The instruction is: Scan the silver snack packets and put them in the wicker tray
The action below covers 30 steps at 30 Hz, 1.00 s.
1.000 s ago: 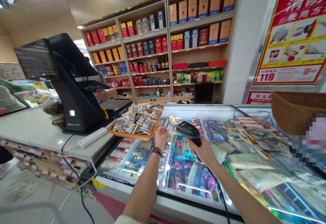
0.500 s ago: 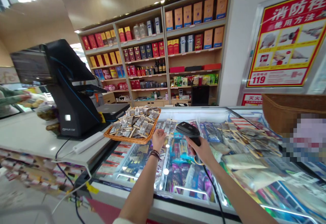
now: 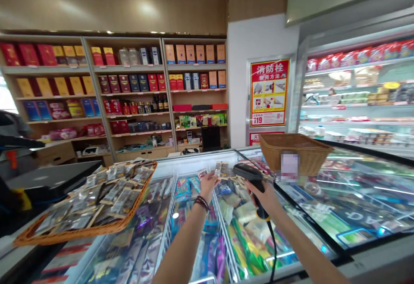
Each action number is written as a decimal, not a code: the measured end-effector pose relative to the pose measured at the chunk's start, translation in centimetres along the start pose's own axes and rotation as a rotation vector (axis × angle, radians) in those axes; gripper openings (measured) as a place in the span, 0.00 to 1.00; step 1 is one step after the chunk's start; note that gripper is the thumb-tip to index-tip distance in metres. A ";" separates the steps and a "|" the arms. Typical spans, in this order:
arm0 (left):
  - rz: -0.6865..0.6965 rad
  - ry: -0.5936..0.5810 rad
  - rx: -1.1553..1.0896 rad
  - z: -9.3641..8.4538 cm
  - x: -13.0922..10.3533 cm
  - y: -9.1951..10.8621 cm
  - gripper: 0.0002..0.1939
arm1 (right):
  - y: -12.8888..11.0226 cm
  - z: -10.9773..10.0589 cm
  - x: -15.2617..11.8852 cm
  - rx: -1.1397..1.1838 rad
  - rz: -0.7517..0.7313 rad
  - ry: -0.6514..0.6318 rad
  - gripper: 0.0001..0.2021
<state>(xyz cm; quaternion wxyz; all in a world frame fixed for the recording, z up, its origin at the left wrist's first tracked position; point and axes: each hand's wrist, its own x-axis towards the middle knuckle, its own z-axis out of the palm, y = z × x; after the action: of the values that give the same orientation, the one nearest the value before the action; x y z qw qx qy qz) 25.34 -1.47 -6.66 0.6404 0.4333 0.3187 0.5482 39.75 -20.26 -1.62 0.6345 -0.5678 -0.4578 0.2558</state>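
Note:
My left hand, with a beaded bracelet at the wrist, pinches a small clear packet above the glass freezer top. In my right hand is a black barcode scanner, its head pointing left toward the packet and its cable hanging down. To the left stands an orange wicker tray heaped with similar small packets. Beneath the glass, bagged frozen goods lie in white wire baskets. The scanner and my right hand partly cover more packets on the glass behind them.
A brown wicker basket sits on the freezer at the right, its front label blurred. A dark flat device stands at the left. Shelves of boxed goods line the back wall, beside a red fire-hydrant poster and a refrigerated display.
My view has turned right, bringing the refrigerated display into sight and moving the checkout screen mostly out. Both hands have shifted rightward along the freezer, still holding packet and scanner.

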 end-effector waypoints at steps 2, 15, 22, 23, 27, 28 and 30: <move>-0.077 -0.076 -0.020 3.3 -0.1 -0.5 0.08 | 0.3 -2.0 -0.3 0.010 0.007 0.057 0.27; 0.082 -0.422 0.469 -2.5 -3.5 -1.9 0.10 | 3.9 -0.2 -0.6 0.001 0.055 -0.008 0.24; 0.273 -0.247 0.705 -14.7 -6.1 6.7 0.13 | 3.1 10.1 -0.2 0.047 0.098 -0.420 0.22; 0.312 -0.192 0.750 -16.1 -6.5 8.1 0.13 | 2.8 11.6 -0.2 0.076 0.097 -0.452 0.22; 0.498 0.143 1.038 -20.8 -8.2 13.8 0.12 | 1.2 16.9 -0.5 0.165 0.086 -0.510 0.22; 0.527 0.242 1.152 -21.7 -8.7 15.1 0.13 | 0.8 18.0 -0.7 0.177 0.076 -0.514 0.22; 0.525 0.420 1.377 -23.5 -9.4 16.9 0.16 | 0.3 19.9 -1.0 0.194 0.060 -0.520 0.22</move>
<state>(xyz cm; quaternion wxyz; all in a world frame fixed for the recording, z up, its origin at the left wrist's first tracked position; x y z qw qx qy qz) -4.47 -5.47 -1.91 0.0006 0.6826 0.5900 0.4312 22.00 -11.34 -3.43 0.5391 -0.4330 -0.5617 0.4543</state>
